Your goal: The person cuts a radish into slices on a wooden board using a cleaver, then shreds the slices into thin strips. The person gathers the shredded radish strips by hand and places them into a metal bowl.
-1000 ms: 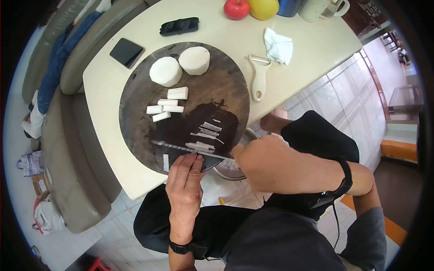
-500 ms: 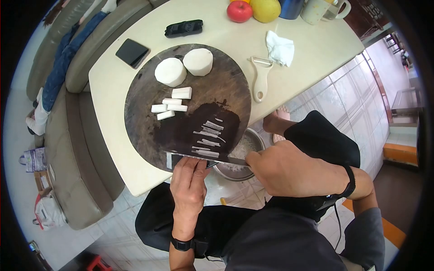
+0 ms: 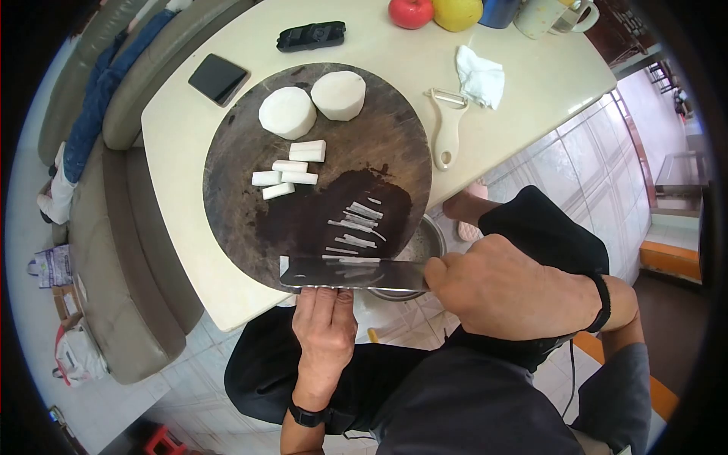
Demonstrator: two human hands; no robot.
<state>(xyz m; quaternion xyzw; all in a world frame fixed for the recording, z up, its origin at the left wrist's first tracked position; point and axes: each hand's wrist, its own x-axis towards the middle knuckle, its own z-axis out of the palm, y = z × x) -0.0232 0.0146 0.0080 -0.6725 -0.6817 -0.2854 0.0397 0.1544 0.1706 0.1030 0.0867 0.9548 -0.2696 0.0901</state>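
Note:
My right hand (image 3: pixel 504 288) grips the handle of a cleaver (image 3: pixel 349 274), whose broad blade lies across the near edge of a round dark cutting board (image 3: pixel 235 197). The fingertips of my left hand (image 3: pixel 326 330) press together against the blade's near edge; whatever they hold is hidden. Thin white strips (image 3: pixel 356 220) lie on the wet dark patch beyond the blade. Farther back on the board are several short white sticks (image 3: pixel 301 177) and two thick white round pieces (image 3: pixel 287 112) side by side.
A phone (image 3: pixel 218 79), a black case (image 3: pixel 311 36), a peeler (image 3: pixel 448 129), a crumpled tissue (image 3: pixel 481 76), fruit (image 3: pixel 410 12) and mugs (image 3: pixel 540 17) are on the table (image 3: pixel 178 227). A metal bowl (image 3: pixel 434 241) sits below its edge. Another person's legs (image 3: pixel 98 95) rest on the sofa.
The cleaver blade has turned from nearly edge-on to showing its broad face. My right hand has shifted slightly right. The view has also moved a little.

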